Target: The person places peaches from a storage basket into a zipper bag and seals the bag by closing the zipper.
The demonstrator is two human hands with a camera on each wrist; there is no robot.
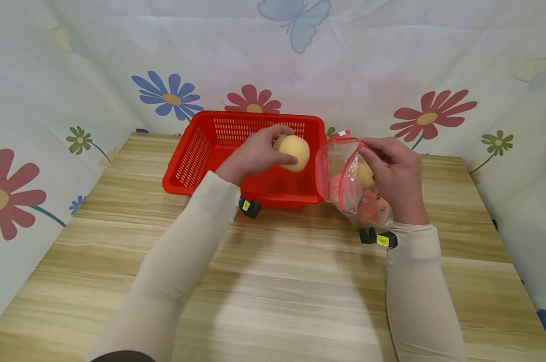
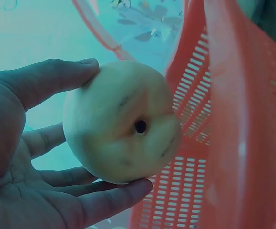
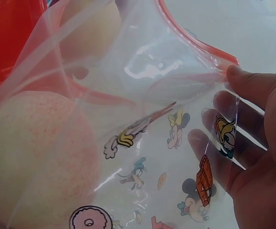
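Observation:
My left hand [image 1: 254, 153] holds a round yellow fruit [image 1: 295, 152] over the right part of a red plastic basket [image 1: 291, 118]. In the left wrist view, thumb and fingers curl around the fruit [image 2: 123, 119], and a dark hole shows in its dimpled end. To the right, my right hand [image 1: 399, 176] pinches the edge of a clear zip bag [image 1: 341, 186] between thumb and fingers, its red-rimmed mouth spread toward the basket. Inside the bag are a yellow fruit [image 1: 365, 175] and pinkish fruit [image 1: 372, 207]. Cartoon figures are printed on the plastic in the right wrist view.
The slotted basket stands at the back of a wood-grain table [image 1: 277, 281], with the bag against its right side. A white cloth [image 1: 354, 70] printed with flowers and a butterfly hangs behind and around the table. Small cameras are strapped to both wrists.

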